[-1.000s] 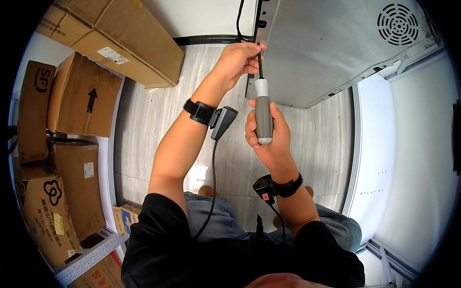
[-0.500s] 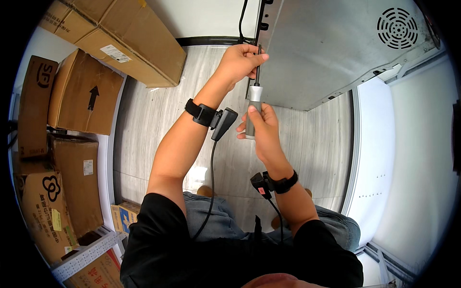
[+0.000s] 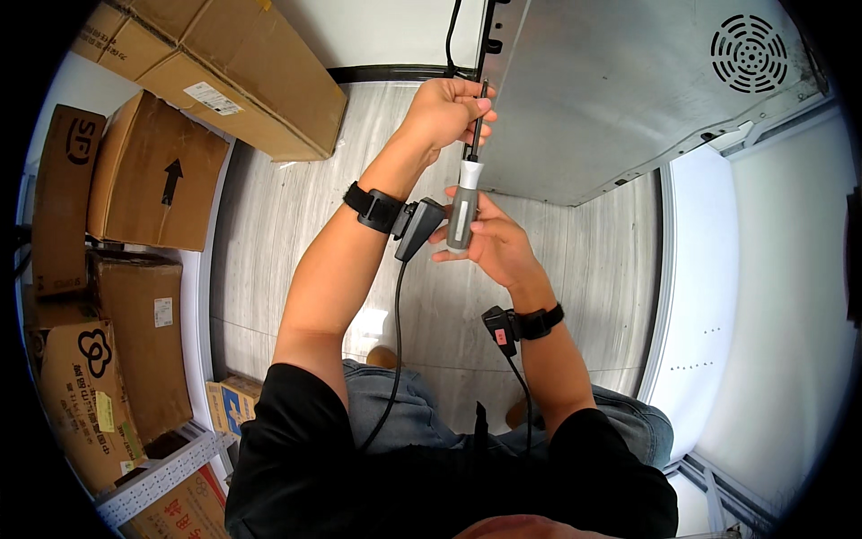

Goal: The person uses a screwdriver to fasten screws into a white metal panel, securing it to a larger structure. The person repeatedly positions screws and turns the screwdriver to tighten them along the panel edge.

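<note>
A screwdriver [image 3: 463, 211] with a grey handle, a pale collar and a dark shaft points away from me, its tip beside the edge of a grey metal cabinet [image 3: 611, 99]. My left hand [image 3: 446, 115] pinches the shaft close to the tip between thumb and fingers. Whether a screw is also between those fingertips I cannot tell. Round the handle, my right hand [image 3: 498, 238] has a loose hold, with the thumb on its right side and some fingers showing past its left side.
Cardboard boxes [image 3: 162, 171] fill a shelf [image 3: 162, 476] along the left, and a tall carton [image 3: 260, 81] stands at the far left. The cabinet has a round vent [image 3: 749, 54]. A black cable [image 3: 452, 40] hangs by the far wall. White panelling [image 3: 696, 305] runs along the right.
My right hand has turned and shifted its fingers on the handle. The screwdriver's handle end has swung slightly left and toward me. The left hand stays on the shaft, moved a little left.
</note>
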The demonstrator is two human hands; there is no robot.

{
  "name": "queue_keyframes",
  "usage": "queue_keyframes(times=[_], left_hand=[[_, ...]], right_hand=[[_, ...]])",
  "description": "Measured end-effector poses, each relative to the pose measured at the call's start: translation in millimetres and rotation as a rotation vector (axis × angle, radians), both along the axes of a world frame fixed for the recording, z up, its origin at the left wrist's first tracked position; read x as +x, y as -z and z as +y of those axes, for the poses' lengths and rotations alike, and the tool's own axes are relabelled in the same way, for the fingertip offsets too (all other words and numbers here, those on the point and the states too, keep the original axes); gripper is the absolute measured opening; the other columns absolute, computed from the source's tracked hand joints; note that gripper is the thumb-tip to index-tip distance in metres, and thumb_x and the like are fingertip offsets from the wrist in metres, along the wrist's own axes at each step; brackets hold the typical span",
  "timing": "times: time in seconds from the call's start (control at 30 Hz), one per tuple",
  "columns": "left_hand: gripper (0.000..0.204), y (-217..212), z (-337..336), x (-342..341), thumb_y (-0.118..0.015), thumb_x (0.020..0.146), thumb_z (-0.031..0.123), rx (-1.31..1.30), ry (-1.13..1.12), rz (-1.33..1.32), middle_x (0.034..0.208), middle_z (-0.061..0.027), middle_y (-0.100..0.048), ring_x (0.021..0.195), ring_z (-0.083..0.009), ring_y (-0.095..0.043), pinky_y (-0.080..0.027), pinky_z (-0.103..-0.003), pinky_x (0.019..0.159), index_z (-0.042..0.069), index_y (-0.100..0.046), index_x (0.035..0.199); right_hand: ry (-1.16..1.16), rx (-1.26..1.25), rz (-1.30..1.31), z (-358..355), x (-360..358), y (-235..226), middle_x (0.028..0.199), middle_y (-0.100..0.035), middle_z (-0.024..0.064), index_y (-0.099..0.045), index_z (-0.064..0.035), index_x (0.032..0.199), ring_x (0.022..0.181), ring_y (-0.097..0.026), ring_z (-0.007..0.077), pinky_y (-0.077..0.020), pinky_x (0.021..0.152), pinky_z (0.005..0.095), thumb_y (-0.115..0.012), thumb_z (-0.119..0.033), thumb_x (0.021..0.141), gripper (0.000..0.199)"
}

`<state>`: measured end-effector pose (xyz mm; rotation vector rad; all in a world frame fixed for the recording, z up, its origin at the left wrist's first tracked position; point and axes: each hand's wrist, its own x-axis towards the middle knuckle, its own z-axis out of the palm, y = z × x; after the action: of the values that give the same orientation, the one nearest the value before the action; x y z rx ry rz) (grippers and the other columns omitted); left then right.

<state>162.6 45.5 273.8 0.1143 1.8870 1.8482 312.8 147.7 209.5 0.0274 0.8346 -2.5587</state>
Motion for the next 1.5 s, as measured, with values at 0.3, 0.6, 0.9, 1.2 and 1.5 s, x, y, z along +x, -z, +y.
queue_keyframes(times=[0.3, 0.6, 0.9, 1.2, 1.5], left_hand=[[0.027, -4.1, 2.6, 8.5, -0.066, 0.085, 0.014, -0.132, -0.008, 0.133, 0.079, -0.003, -0.064, 0.064, -0.0108, -0.06, -0.051, -0.025, 0.058, -0.001, -0.061, 0.107], [0.03, 4.4, 3.6, 8.9, -0.067, 0.084, 0.009, -0.169, -0.025, 0.173, 0.077, -0.0025, -0.062, 0.063, -0.0094, -0.059, -0.053, -0.026, 0.058, -0.002, -0.06, 0.11], [0.023, 2.9, 1.7, 7.2, -0.057, 0.09, 0.006, -0.019, -0.004, 0.079, 0.083, -0.007, -0.065, 0.066, -0.0129, -0.063, -0.055, -0.028, 0.063, -0.002, -0.057, 0.111], [0.03, 5.7, 3.1, 9.4, -0.068, 0.084, 0.011, -0.231, -0.009, 0.233, 0.069, -0.001, -0.06, 0.061, -0.01, -0.06, -0.054, -0.026, 0.057, -0.002, -0.059, 0.109], [0.029, 0.5, -4.3, 3.7, -0.062, 0.088, 0.014, -0.048, 0.061, 0.062, 0.086, -0.0096, -0.067, 0.071, -0.0153, -0.065, -0.055, -0.028, 0.064, -0.002, -0.057, 0.111]], right_hand=[[0.146, 0.565, -0.054, -12.7, 2.9, 3.2, 0.091, -0.056, 0.0047, -0.046, -0.0019, 0.116, 0.08, -0.059, 0.0139, -0.0577, 0.066, 0.0357, -0.064, -0.003, 0.08, 0.041], [0.069, 0.365, -0.042, -7.8, 5.4, -5.4, 0.097, -0.058, 0.0095, -0.044, -0.004, 0.119, 0.086, -0.063, 0.021, -0.055, 0.063, 0.0339, -0.063, -0.009, 0.08, 0.043], [0.104, 0.403, 0.008, -0.8, 6.1, 10.7, 0.099, -0.058, 0.0101, -0.044, -0.0008, 0.123, 0.088, -0.062, 0.0196, -0.0567, 0.069, 0.0339, -0.064, -0.002, 0.078, 0.049], [0.103, 0.553, 0.017, -6.7, 3.7, 10.3, 0.094, -0.057, 0.0081, -0.047, -0.0018, 0.115, 0.074, -0.061, 0.0171, -0.0519, 0.06, 0.0301, -0.067, -0.004, 0.076, 0.044], [0.064, 0.355, 0.014, 5.0, 8.1, 13.9, 0.1, -0.059, 0.0096, -0.043, -0.0017, 0.126, 0.089, -0.062, 0.0196, -0.0545, 0.073, 0.0323, -0.065, -0.001, 0.077, 0.053]])
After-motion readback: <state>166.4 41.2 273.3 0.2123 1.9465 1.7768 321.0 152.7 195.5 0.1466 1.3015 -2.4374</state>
